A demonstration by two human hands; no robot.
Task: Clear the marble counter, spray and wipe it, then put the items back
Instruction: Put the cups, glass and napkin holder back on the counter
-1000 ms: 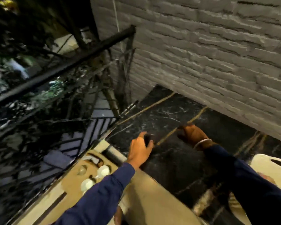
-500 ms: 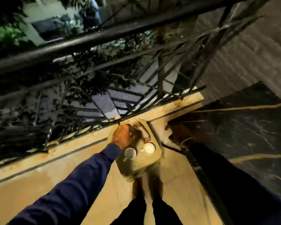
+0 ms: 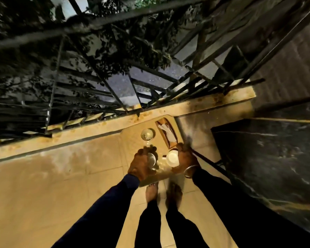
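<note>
Tan in colour, the tray point(image 3: 132, 145) lay low in front of me over the tiled floor point(image 3: 61, 176), close to the stained kerb point(image 3: 186, 106) beneath the black metal railing point(image 3: 79, 27). I could not tell whether it rested on the floor or was clear of it. My left grip point(image 3: 141, 165) was at the tray's left edge with its fingers curled down around that edge, partly covering the smaller white cup point(image 3: 152, 159). My right grip point(image 3: 184, 158) was closed in the same manner on the tray's right edge, touching the side of the larger white cup point(image 3: 173, 158). A metal bangle point(image 3: 191, 171) sat on the right wrist, and both arms were in dark blue sleeves point(image 3: 106, 212). Both cups stood upright, side by side, at the near end of the tray. A clear glass point(image 3: 147, 134) stood upright beyond the smaller cup. A wooden holder point(image 3: 166, 138) with white pieces inside occupied the far right corner, just beside the glass. My bare feet point(image 3: 151, 192) were planted on the floor directly below the tray's near edge. The black marble bench point(image 3: 267, 167), veined in pale lines, was to my right, apart from the tray, and none of the tray's items were on it.
</note>
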